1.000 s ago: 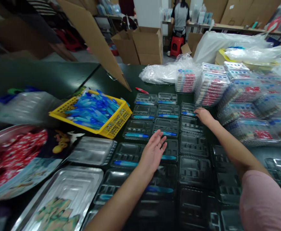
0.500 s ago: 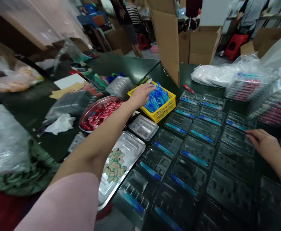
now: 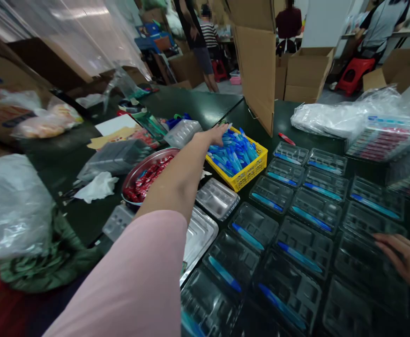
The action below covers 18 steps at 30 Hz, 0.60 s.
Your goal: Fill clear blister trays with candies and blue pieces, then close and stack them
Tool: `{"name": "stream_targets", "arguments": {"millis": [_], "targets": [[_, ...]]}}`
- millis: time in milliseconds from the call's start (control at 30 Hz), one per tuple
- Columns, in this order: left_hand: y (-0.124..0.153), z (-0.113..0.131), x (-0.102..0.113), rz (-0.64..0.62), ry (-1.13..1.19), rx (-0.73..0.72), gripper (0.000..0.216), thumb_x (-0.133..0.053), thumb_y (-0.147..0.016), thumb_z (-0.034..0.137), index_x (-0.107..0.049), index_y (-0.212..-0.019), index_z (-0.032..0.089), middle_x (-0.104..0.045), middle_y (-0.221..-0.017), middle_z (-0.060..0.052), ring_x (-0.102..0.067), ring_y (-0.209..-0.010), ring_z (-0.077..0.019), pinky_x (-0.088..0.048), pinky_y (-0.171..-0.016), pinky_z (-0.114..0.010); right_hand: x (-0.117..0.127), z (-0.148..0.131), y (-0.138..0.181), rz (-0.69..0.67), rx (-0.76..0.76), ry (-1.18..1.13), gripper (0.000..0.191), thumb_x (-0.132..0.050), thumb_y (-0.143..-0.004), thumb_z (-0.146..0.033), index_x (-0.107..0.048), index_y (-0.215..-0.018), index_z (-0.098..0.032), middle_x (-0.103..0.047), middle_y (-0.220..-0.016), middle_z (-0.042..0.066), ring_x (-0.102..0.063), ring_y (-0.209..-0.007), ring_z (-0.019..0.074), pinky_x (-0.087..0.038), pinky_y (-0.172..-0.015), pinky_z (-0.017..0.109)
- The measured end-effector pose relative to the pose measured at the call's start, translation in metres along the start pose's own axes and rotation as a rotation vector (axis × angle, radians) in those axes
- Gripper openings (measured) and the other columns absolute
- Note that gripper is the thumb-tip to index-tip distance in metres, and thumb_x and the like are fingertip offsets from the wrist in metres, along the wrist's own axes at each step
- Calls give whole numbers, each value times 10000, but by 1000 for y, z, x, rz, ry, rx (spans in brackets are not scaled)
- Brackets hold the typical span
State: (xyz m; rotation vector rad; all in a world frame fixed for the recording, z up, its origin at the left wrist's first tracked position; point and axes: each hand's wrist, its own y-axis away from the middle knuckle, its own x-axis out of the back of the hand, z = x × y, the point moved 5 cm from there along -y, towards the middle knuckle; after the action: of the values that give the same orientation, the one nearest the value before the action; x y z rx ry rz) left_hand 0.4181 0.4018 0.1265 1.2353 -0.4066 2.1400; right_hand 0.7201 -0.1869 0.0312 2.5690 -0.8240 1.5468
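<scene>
My left hand [image 3: 219,134] reaches to the far left side of a yellow plastic basket [image 3: 249,176], its fingers stretched out over the blue pens [image 3: 233,157] heaped inside. Low on the right, my right hand [image 3: 405,257] has thumb and fingers together at the edge of a clear plastic tray [image 3: 369,220]; whatever they pinch is too dark to make out. Just beyond it, another clear tray [image 3: 383,189] carries a single blue pen [image 3: 374,206]. Rows of similar clear trays [image 3: 277,187] cover the table between my hands, many with one blue pen each.
Left of the basket stands a round metal bowl [image 3: 129,187] of red-wrapped pieces. My forearm partly covers a silver tray [image 3: 205,229]. A cardboard flap [image 3: 257,70] rises behind the basket. Stacked filled packs [image 3: 383,135] and plastic bags [image 3: 334,117] lie at right; people work beyond.
The view has shifted, so the table's contents sit lower. My right hand has left the pen in its tray for the nearer tray's edge. My left hand's fingers have straightened over the basket.
</scene>
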Motion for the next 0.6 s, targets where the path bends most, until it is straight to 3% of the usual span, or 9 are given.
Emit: {"name": "stream_targets", "arguments": {"millis": [67, 133, 233, 333, 433, 600], "targets": [[-7, -6, -7, -16, 49, -6, 637, -729, -614, 123, -547, -1214, 14, -468, -1425, -219, -328, -1405, -295, -164, -1174, -462, -4, -3, 6, 3, 6, 18, 240, -549, -720, -478, -603, -930, -580, -744, -850, 66, -724, -742, 268, -552, -611, 415], [-12, -8, -12, -64, 16, -20, 654, -712, -600, 104, -547, -1228, 23, -443, -1447, -209, -326, -1406, -304, -180, -1174, -447, -6, -6, 12, 6, 26, 56, 211, -515, -757, -501, -609, -941, -546, -748, -847, 63, -729, -732, 252, -557, -583, 396], [-15, -8, -20, -218, -229, -102, 801, -693, -540, 85, -525, -1322, 110, -345, -1527, -169, -267, -1436, -338, -206, -1173, -426, -10, -11, 18, -41, 110, 124, 234, -488, -836, -527, -646, -979, -432, -758, -902, 41, -743, -785, 226, -595, -601, 351], [-10, -8, -26, -338, -459, -227, 796, -640, -586, 135, -489, -1367, 178, -398, -1485, -110, -364, -1385, -273, -277, -1144, -329, -14, -18, 21, -94, 198, 183, 342, -454, -918, -533, -676, -1009, -290, -758, -955, 24, -746, -826, 207, -622, -664, 319], [-6, -8, -30, -317, -525, -290, 739, -590, -611, 138, -508, -1344, 175, -465, -1404, -103, -436, -1320, -246, -310, -1116, -291, -16, -27, 21, -72, 268, 229, 422, -408, -957, -543, -678, -1009, -223, -756, -945, 34, -742, -813, 211, -619, -725, 337], [-6, -10, -32, -228, -516, -305, 668, -584, -613, 125, -569, -1277, 200, -430, -1414, -95, -456, -1285, -256, -356, -1077, -311, -21, -34, 24, -99, 279, 257, 397, -422, -968, -526, -665, -1063, -227, -744, -987, 25, -737, -836, 194, -608, -721, 308]]}}
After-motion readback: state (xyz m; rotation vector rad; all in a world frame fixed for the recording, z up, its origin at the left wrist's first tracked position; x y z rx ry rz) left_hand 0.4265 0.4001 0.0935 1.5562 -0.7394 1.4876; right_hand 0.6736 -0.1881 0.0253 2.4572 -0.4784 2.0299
